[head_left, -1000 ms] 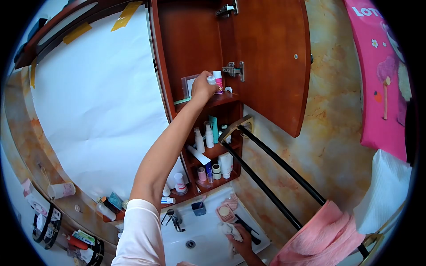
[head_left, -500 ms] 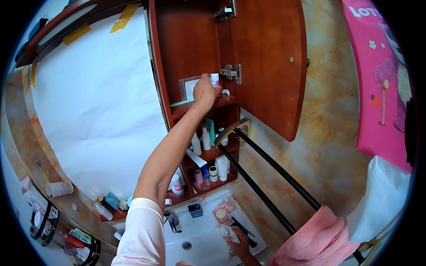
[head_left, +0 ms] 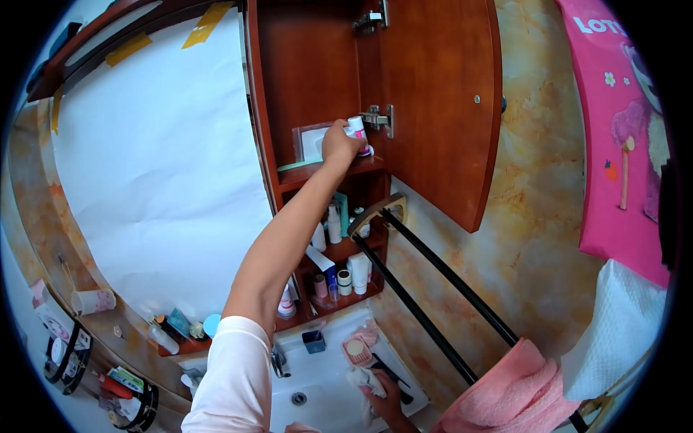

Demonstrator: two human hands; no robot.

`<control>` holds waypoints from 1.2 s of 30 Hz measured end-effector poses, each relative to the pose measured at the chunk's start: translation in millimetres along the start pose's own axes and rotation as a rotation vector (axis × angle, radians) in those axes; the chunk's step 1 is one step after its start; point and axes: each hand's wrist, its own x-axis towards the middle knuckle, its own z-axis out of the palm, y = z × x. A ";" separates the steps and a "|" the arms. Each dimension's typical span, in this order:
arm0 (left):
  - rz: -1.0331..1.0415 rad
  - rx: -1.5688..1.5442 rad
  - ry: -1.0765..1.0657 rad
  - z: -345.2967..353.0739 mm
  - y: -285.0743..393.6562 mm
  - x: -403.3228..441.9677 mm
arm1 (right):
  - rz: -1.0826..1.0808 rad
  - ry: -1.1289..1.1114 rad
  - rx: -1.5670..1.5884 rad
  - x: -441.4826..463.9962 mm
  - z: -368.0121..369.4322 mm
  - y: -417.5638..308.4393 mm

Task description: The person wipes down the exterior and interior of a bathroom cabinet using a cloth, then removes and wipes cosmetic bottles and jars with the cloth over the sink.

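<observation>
My left hand point(head_left: 339, 143) reaches up into the open wooden cabinet point(head_left: 307, 65), its fingers closed around a small white bottle point(head_left: 356, 125) with a pink label. The bottle tilts slightly, and my hand hides part of it. Beside it on the cabinet's bottom shelf are a clear plastic bag point(head_left: 308, 138) with something white in it and a pale green strip point(head_left: 299, 165). Low over the sink point(head_left: 325, 375), my right hand point(head_left: 387, 404) grips a crumpled white cloth point(head_left: 364, 379).
The cabinet door point(head_left: 440, 101) stands open to the right. Below are shelves with several bottles and tubes point(head_left: 359, 273). A black towel rail point(head_left: 433, 281) with a pink towel point(head_left: 505, 390) juts out on the right. A soap dish point(head_left: 356, 348) and dark cup point(head_left: 314, 341) sit by the sink.
The white bottle has shifted slightly right and now leans, with my left hand moving along with it. My right hand and the cloth stay low over the sink.
</observation>
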 end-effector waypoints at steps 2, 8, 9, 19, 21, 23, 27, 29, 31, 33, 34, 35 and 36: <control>0.049 -0.160 -0.022 -2.2 -9.7 2.7 | -0.006 0.006 -0.021 -0.6 -1.0 0.1; 0.406 -0.415 0.056 -75.0 -1.0 -97.6 | 0.026 -0.019 -0.046 -7.5 1.7 15.8; 0.434 -0.391 0.043 -89.7 -3.8 -126.6 | 0.018 -0.025 -0.061 -5.4 2.6 11.9; -0.052 -0.401 -0.174 -117.9 -140.6 -296.1 | 0.200 0.040 0.117 36.5 28.5 9.6; -0.105 -0.394 -0.174 -129.5 -150.4 -305.6 | 0.207 0.033 0.174 53.6 34.8 8.5; -0.135 -0.416 -0.155 -144.4 -159.5 -310.6 | 0.226 0.074 0.327 68.3 49.6 -9.3; -0.197 -0.450 -0.061 -179.6 -191.1 -351.0 | 0.237 0.017 0.283 55.1 69.4 -4.5; -0.259 -0.348 -0.032 -196.9 -215.5 -391.4 | 0.311 -0.001 0.248 38.2 80.4 -1.3; -0.410 -0.162 -0.050 -210.6 -256.0 -450.1 | 0.415 -0.010 0.279 20.8 87.8 12.5; -0.513 -0.005 -0.006 -229.5 -294.9 -511.7 | 0.474 -0.002 0.298 6.7 97.6 21.9; -0.576 0.051 0.027 -240.6 -312.5 -541.3 | 0.473 -0.019 0.318 3.2 103.2 24.2; -0.630 0.103 0.061 -251.6 -330.8 -568.3 | 0.504 -0.014 0.289 1.3 111.9 17.2; -0.665 0.155 0.125 -261.8 -347.0 -594.1 | 0.517 -0.036 0.275 -1.7 116.9 19.2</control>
